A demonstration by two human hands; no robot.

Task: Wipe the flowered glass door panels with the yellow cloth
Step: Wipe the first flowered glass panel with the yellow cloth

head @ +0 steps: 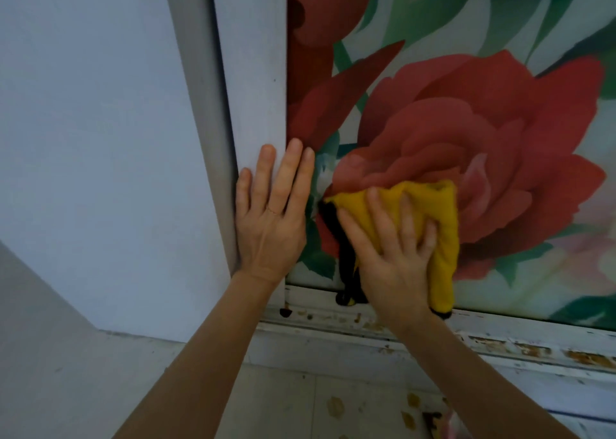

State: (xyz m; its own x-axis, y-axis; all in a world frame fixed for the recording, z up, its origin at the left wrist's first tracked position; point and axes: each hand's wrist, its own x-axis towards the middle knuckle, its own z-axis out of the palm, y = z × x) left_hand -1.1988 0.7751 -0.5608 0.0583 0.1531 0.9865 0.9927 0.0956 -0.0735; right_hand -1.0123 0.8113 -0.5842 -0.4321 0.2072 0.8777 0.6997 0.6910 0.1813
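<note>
Yellow cloth [440, 212] – bunched and folded over itself, with a black edge or backing showing at its left side and hanging below the palm – lies pressed against the flowered glass door panel [483, 105] near the panel's lower left corner, just above the bottom rail [500, 342]. The right hand [390, 255] covers most of it, fingers spread and laid fairly flat, pushing the fabric onto the glass rather than pinching it; that spread seems meant to put as much cloth as possible against the surface for a wiping stroke. The left hand [271, 215] holds nothing: its fingers are straight and close together, the palm flat on the white door frame [253, 72] with the fingertips reaching the edge of the glass – most likely to steady the door and the body while the other hand rubs. The panel carries large red roses and green leaves on a pale ground, smooth and faintly glossy. Whether it is already clean here cannot be told from this view. The rail beneath is chipped, with rust-brown patches and dark drips, and the tiled floor [316, 405] below shows brownish spots. A plain pale wall [83, 138] stands to the left of the frame.
</note>
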